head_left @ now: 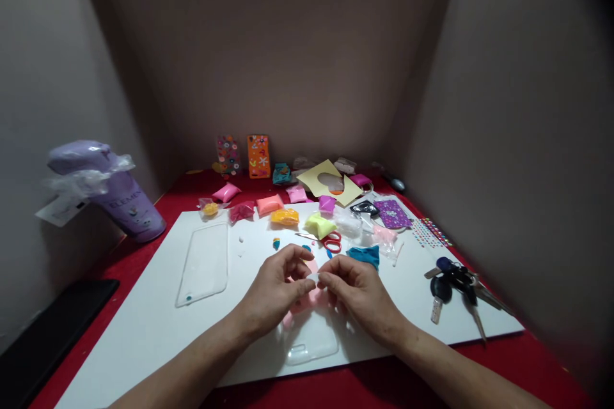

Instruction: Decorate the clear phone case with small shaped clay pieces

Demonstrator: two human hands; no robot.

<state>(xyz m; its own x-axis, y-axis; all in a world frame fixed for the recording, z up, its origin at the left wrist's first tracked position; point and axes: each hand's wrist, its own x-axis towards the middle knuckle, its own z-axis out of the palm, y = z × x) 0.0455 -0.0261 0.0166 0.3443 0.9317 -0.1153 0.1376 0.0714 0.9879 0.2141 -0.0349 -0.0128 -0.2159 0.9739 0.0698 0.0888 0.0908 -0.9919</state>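
Observation:
Both hands meet over a clear phone case on the white board; pink material shows on the case beneath the fingers. My left hand is curled, its thumb near a small white piece. My right hand pinches that white piece between thumb and fingers. The left fingertips sit close to it on the other side, with the index finger raised. Another clear case lies to the left. Red-handled scissors and a blue packet are just beyond the hands.
Colourful clay packets line the board's far part. Keys lie at the right, near gem stickers. A purple bottle stands at the left, above a black object. Decorated cases lean at the back.

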